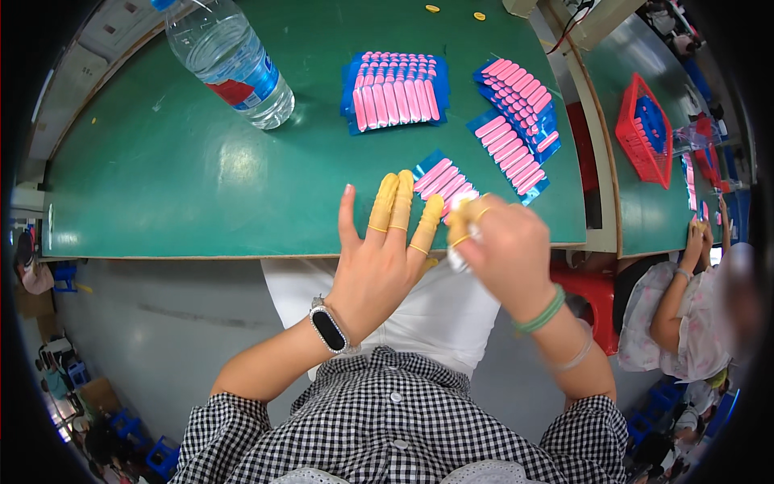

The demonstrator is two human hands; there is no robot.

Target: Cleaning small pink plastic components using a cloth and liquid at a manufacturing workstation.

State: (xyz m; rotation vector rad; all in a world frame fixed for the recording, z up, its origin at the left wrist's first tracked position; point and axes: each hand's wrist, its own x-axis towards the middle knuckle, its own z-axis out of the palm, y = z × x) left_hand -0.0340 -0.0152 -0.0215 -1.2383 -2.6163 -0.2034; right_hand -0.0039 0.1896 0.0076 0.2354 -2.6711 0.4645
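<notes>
A blue sheet with a row of pink, rounded strips (442, 179) lies near the table's front edge. My left hand (372, 270) is open beside it, its fingers stretched out; yellow finger cots cover several of them. The cotted fingertips reach the sheet's left edge. My right hand (509, 246), also with yellow finger cots, is closed around a crumpled white wipe (459, 260) at the sheet's right end. That hand is slightly blurred and hides part of the sheet. Where the wipe touches the strips I cannot make out exactly.
On the green table (161, 202) lie a stack of similar pink-and-blue sheets (397, 101) and a fanned pile (516, 113) to the right. A water bottle (242, 73) stands back left. A red basket (645, 133) and a person's hands (697, 242) are at the neighbouring table.
</notes>
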